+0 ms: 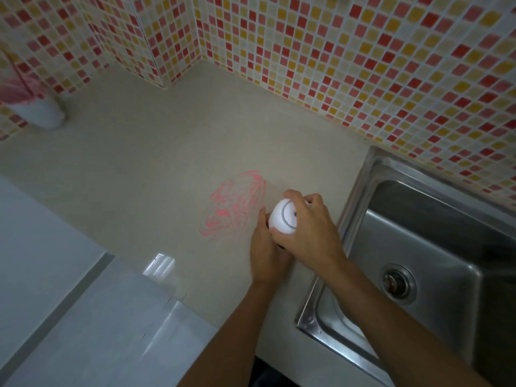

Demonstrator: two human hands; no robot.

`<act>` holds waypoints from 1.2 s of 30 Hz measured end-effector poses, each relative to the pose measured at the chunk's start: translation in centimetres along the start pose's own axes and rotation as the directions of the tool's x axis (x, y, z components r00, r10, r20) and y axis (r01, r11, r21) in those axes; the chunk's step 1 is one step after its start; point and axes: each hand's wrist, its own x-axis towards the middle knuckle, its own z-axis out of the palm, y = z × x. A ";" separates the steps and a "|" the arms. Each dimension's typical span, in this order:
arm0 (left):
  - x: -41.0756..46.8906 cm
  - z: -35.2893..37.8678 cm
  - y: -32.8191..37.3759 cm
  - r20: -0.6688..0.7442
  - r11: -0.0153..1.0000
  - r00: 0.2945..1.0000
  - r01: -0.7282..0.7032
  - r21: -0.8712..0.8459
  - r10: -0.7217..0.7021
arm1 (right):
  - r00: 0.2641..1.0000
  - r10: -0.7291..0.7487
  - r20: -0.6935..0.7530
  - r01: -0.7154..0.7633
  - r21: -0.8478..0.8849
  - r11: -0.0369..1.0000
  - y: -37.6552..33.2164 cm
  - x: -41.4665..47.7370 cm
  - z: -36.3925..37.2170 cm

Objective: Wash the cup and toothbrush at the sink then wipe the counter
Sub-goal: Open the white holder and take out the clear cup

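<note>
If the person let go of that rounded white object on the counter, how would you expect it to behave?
The white object looks smooth and domed, so it would probably roll or tip. Both the left hand and right hand wrap it, suggesting a slippery shell. With the sink close beside it, it might tumble in.

No text, label, brand, number or sign can be read anywhere.

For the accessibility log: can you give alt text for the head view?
Both hands, left hand and right hand, grip a white cup upside down on a beige counter, beside a red scribbled stain. A steel sink lies to the right, under mosaic wall tiles.
</note>
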 end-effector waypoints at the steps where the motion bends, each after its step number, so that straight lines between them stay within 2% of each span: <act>1: 0.0 0.1 -0.2 -0.001 1.000 1.000 -0.004 0.019 0.004 | 1.000 0.001 0.008 -0.001 0.002 1.000 0.0 0.1 0.0; 5: -0.1 -0.1 0.0 -0.007 1.000 1.000 0.017 0.026 -0.017 | 0.997 -0.023 0.067 0.024 -0.011 1.000 -0.1 0.3 -0.4; 9: 0.1 -0.1 -0.1 -0.009 0.999 1.000 0.015 -0.037 -0.015 | 0.973 -0.137 0.185 0.147 -0.041 0.988 -0.3 0.5 -1.3; 13: 0.0 0.0 -0.3 0.008 1.000 1.000 0.022 -0.014 -0.022 | 0.959 -0.163 0.233 0.165 0.010 0.986 -0.8 0.9 -3.8; 19: 0.1 -0.2 0.0 0.010 0.999 1.000 -0.010 0.041 0.010 | 0.988 -0.154 0.035 0.147 0.144 0.979 -2.1 2.0 -10.1; 21: -0.1 -0.2 0.2 0.004 0.996 1.000 -0.014 0.084 0.014 | 0.993 -0.099 -0.060 0.111 0.237 0.965 -1.1 2.7 -11.2; 23: -0.3 -0.2 0.3 0.005 0.996 1.000 -0.017 0.092 0.017 | 0.992 0.021 -0.127 0.024 0.337 0.941 0.7 3.3 -11.0; 26: -0.2 0.0 0.1 0.011 0.994 1.000 -0.020 0.107 0.019 | 0.955 0.259 -0.143 -0.142 0.547 0.825 3.9 4.3 -9.0; 28: -0.1 0.2 -0.2 0.004 0.991 1.000 -0.028 0.128 0.028 | 0.922 0.384 -0.053 -0.231 0.720 0.655 5.8 4.9 -7.5; 30: -0.1 0.3 -0.3 -0.004 0.989 1.000 -0.029 0.144 0.030 | 0.911 0.398 0.109 -0.294 0.849 0.440 7.8 5.3 -5.7; 31: -0.1 0.4 -0.3 -0.010 0.988 0.999 -0.030 0.153 0.032 | 0.908 0.379 0.176 -0.320 0.876 0.361 8.7 5.5 -4.7; 32: -0.1 0.5 -0.4 -0.015 0.987 0.999 -0.033 0.160 0.035 | 0.909 0.359 0.213 -0.338 0.880 0.334 9.4 5.6 -3.8; 34: -0.1 0.6 -0.5 -0.022 0.986 0.999 -0.038 0.164 0.042 | 0.920 0.339 0.199 -0.337 0.844 0.418 10.3 5.7 -2.0; 36: -0.1 0.7 -0.6 -0.025 0.986 0.999 -0.043 0.164 0.048 | 0.935 0.335 0.119 -0.302 0.764 0.570 10.3 5.5 -0.8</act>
